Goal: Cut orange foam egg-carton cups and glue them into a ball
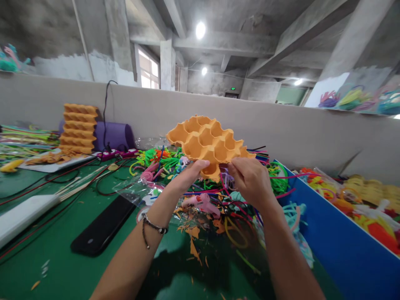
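Note:
Both my hands hold up an orange egg tray [206,135] with a jagged, torn outline, its cups facing me. My left hand [195,171] grips the lower edge near the middle, thumb on the front. At the lower right edge, my right hand [251,177] pinches the tray with curled fingers. Below the hands, torn orange scraps [194,241] lie on the green table. A pink glue gun [203,203] rests among tangled pipe cleaners just under the tray.
A ridged orange egg-tray stack [78,129] stands at the left before a purple roll [114,135]. A black oblong case [104,225] and a white bar [26,216] lie left, with cables. On the right, a blue-sided bin [331,233] holds colourful pieces. A pale partition [150,102] runs behind.

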Action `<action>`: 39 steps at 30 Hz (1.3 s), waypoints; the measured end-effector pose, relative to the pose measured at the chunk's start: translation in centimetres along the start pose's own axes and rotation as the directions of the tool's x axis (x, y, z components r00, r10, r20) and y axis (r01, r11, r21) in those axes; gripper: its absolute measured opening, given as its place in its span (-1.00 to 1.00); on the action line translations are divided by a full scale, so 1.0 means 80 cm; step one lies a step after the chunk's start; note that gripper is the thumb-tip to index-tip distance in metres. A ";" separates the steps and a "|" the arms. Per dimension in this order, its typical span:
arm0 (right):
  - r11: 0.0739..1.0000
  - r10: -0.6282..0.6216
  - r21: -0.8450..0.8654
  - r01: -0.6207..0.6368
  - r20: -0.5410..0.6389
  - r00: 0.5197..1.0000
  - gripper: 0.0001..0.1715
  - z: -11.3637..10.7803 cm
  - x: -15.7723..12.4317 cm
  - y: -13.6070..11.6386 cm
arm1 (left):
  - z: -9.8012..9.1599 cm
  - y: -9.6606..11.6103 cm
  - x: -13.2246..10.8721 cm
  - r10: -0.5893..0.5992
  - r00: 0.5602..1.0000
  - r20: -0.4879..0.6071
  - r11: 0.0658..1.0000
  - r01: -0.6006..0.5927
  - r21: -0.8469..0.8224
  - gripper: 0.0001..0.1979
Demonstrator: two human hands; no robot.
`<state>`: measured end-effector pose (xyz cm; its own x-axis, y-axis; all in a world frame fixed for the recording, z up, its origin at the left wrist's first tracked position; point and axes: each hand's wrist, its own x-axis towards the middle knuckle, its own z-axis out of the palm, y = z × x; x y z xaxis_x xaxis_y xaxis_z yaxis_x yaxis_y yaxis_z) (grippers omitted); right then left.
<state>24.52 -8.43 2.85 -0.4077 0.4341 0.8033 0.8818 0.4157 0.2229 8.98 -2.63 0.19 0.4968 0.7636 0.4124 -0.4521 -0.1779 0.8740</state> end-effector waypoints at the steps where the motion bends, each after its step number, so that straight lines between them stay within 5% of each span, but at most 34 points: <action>1: 0.999 0.001 0.046 -0.002 0.018 1.000 -0.64 -0.001 0.000 0.002 | -0.001 -0.001 0.000 0.010 1.000 0.001 0.999 -0.010 0.038 -0.61; 11: 0.941 -0.025 0.338 -0.024 0.142 0.990 -0.61 -0.017 0.001 0.013 | -0.013 -0.001 -0.007 -0.016 0.996 0.085 0.979 -0.002 0.205 -0.77; 18: 0.929 -0.004 0.369 -0.039 0.115 0.993 -0.61 -0.018 -0.002 0.022 | 0.006 -0.011 -0.005 -0.026 0.994 0.106 0.999 0.030 -0.033 -0.73; 24: 0.993 -0.018 0.119 0.012 0.052 0.999 -0.67 -0.010 0.000 0.016 | 0.017 -0.010 -0.003 0.011 0.995 0.102 0.985 0.006 -0.171 -0.62; 32: 0.921 0.165 -0.370 -0.118 0.096 0.982 -0.83 -0.008 -0.001 -0.010 | 0.010 -0.025 -0.002 0.029 0.999 0.043 0.999 -0.031 0.043 -0.80; 39: 0.965 0.071 -0.262 -0.020 0.183 0.981 -0.79 -0.003 0.002 -0.008 | -0.012 -0.025 0.002 -0.010 1.000 0.019 0.991 0.007 0.133 -0.79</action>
<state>23.98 -8.81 3.01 -0.3809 0.6012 0.7024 0.9213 0.1826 0.3434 9.28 -1.60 -1.78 0.5156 0.7532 0.4084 -0.3460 -0.2531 0.9035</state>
